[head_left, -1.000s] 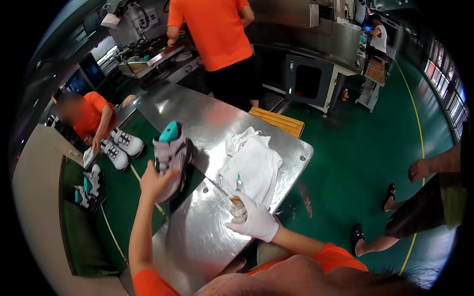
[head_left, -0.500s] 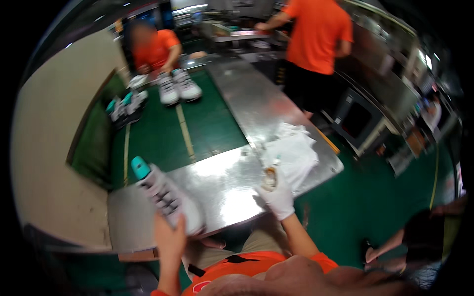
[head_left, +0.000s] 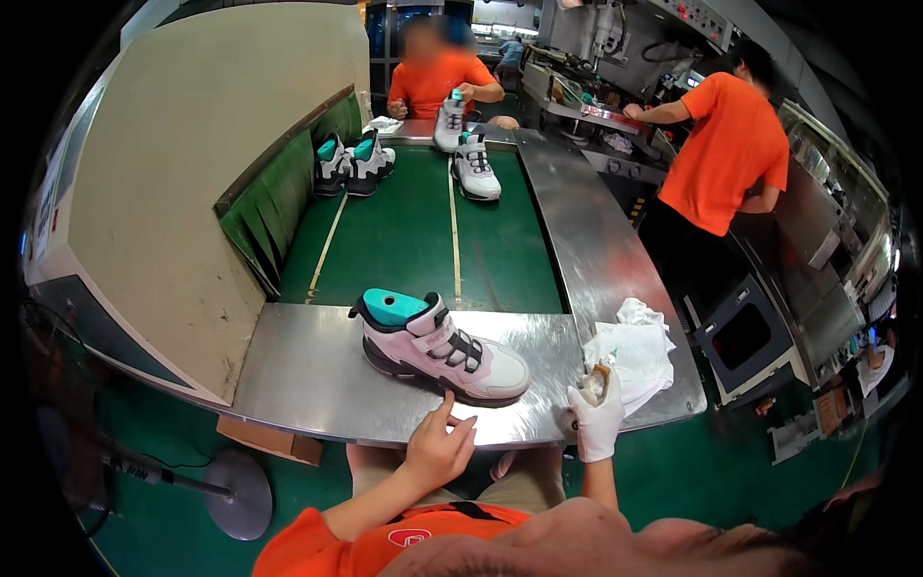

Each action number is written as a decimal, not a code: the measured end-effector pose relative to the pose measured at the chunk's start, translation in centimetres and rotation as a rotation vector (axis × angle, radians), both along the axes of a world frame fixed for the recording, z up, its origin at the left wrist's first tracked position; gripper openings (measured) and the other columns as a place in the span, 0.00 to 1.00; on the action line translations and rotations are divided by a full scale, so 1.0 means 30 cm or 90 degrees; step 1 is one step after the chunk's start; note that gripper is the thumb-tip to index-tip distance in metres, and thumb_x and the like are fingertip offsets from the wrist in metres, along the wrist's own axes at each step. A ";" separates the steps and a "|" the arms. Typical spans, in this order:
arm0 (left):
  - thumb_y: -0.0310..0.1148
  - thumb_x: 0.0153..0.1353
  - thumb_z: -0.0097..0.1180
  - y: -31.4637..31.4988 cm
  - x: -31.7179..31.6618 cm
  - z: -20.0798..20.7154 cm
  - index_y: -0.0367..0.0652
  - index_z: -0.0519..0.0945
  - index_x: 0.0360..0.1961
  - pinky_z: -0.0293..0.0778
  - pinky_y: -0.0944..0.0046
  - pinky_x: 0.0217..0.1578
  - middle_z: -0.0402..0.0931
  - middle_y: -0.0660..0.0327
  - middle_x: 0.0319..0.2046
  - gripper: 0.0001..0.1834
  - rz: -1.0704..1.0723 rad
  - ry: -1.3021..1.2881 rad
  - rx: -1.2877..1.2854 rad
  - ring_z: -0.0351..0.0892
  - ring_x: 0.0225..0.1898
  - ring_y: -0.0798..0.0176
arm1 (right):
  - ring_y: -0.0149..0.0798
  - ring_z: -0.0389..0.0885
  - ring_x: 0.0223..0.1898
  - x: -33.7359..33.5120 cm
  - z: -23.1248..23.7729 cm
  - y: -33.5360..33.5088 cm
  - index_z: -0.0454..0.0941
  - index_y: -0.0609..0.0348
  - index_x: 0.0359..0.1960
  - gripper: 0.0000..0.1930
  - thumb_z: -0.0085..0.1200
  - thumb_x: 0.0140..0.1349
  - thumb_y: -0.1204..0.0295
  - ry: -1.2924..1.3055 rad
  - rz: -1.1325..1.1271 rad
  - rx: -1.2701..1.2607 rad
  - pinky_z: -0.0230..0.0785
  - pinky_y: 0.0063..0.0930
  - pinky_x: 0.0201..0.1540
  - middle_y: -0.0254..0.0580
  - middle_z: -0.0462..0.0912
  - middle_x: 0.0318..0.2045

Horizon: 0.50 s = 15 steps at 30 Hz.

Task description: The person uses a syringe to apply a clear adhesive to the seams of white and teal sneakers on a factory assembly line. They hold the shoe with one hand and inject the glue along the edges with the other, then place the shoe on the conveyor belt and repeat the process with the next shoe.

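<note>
A white and pale pink high-top shoe with black straps and a turquoise last in its collar sits sole down on the metal table edge, toe to the right. My bare left hand is just below it, index finger stretched to the sole's near side. Its other fingers are partly bent, and nothing is in them. A white glove covers my right hand, right of the toe, closed around a brownish, whitish lump whose kind is unclear. White cloths lie beside that hand.
A green conveyor belt runs away from me between metal edges. Dark-trimmed shoes and a white shoe stand on it. A person opposite holds another shoe. A beige machine housing rises at left; another person works at right.
The shoe, earlier tilted in my left hand, now rests on the table turned sideways, and that hand has let go. The person opposite has raised one shoe. My view has shifted.
</note>
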<state>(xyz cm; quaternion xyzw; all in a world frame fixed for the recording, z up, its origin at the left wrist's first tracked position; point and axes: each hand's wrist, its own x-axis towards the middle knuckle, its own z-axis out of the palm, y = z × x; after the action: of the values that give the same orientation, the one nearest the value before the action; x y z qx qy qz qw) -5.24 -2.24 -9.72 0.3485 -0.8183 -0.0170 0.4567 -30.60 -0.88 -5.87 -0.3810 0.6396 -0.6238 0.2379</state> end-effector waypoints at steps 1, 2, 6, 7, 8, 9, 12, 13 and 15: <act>0.28 0.52 0.63 0.001 -0.001 -0.003 0.39 0.84 0.41 0.76 0.61 0.36 0.73 0.35 0.53 0.13 -0.004 -0.006 0.000 0.79 0.32 0.56 | 0.34 0.79 0.37 -0.008 -0.012 0.001 0.72 0.66 0.55 0.31 0.70 0.48 0.74 0.006 -0.006 -0.007 0.75 0.28 0.40 0.43 0.80 0.40; 0.28 0.53 0.63 0.003 -0.003 -0.005 0.38 0.84 0.42 0.76 0.61 0.36 0.73 0.35 0.53 0.14 -0.004 -0.013 0.002 0.79 0.32 0.56 | 0.34 0.79 0.38 -0.014 -0.018 0.001 0.72 0.66 0.55 0.31 0.69 0.47 0.74 0.029 -0.011 -0.004 0.75 0.28 0.40 0.43 0.80 0.41; 0.28 0.53 0.63 -0.002 -0.002 -0.015 0.39 0.84 0.41 0.76 0.62 0.36 0.73 0.38 0.53 0.13 -0.010 -0.025 -0.023 0.78 0.32 0.57 | 0.34 0.78 0.41 -0.020 -0.027 -0.004 0.72 0.66 0.55 0.31 0.69 0.47 0.75 0.050 -0.009 0.002 0.75 0.27 0.43 0.43 0.80 0.43; 0.28 0.53 0.63 -0.001 0.002 -0.013 0.39 0.84 0.41 0.76 0.61 0.36 0.74 0.40 0.51 0.13 -0.006 -0.023 -0.013 0.79 0.33 0.57 | 0.34 0.78 0.42 -0.017 -0.029 -0.007 0.72 0.66 0.56 0.31 0.69 0.47 0.75 0.038 -0.004 0.002 0.74 0.27 0.43 0.44 0.79 0.44; 0.28 0.53 0.63 0.005 0.004 -0.002 0.39 0.84 0.40 0.76 0.61 0.36 0.76 0.42 0.50 0.12 -0.002 -0.019 -0.006 0.79 0.34 0.57 | 0.34 0.78 0.43 -0.017 -0.032 -0.011 0.72 0.65 0.56 0.31 0.69 0.47 0.75 0.036 -0.002 -0.001 0.74 0.27 0.45 0.44 0.79 0.45; 0.27 0.53 0.63 0.007 0.005 0.012 0.39 0.84 0.40 0.76 0.61 0.36 0.77 0.44 0.49 0.12 0.003 -0.015 0.002 0.79 0.34 0.56 | 0.34 0.78 0.43 -0.016 -0.038 -0.016 0.72 0.65 0.56 0.31 0.69 0.47 0.75 0.035 0.000 -0.005 0.74 0.27 0.46 0.44 0.79 0.46; 0.27 0.52 0.63 -0.035 0.030 0.083 0.39 0.84 0.39 0.77 0.61 0.37 0.81 0.52 0.42 0.12 -0.198 0.056 0.062 0.80 0.38 0.55 | 0.36 0.77 0.47 -0.033 -0.044 -0.018 0.71 0.64 0.56 0.32 0.69 0.47 0.74 0.071 -0.003 -0.005 0.71 0.29 0.51 0.44 0.78 0.48; 0.26 0.50 0.63 -0.068 0.038 0.134 0.40 0.84 0.39 0.77 0.59 0.40 0.82 0.57 0.37 0.12 -0.218 0.071 0.038 0.81 0.40 0.54 | 0.36 0.77 0.47 -0.049 -0.060 -0.032 0.71 0.64 0.57 0.32 0.69 0.47 0.74 0.057 -0.002 -0.014 0.71 0.30 0.52 0.44 0.78 0.48; 0.26 0.48 0.64 -0.134 0.052 0.326 0.40 0.83 0.38 0.75 0.52 0.45 0.82 0.58 0.37 0.13 -0.128 -0.010 -0.202 0.81 0.41 0.53 | 0.37 0.76 0.50 -0.056 -0.083 0.002 0.71 0.64 0.57 0.33 0.68 0.47 0.74 0.065 -0.017 -0.002 0.69 0.31 0.54 0.45 0.78 0.49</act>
<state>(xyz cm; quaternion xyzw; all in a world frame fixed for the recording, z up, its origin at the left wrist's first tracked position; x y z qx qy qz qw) -3.68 -6.27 0.05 0.1887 -0.8450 0.0693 0.4956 -32.27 -0.82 -8.36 -0.4044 0.6552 -0.6073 0.1959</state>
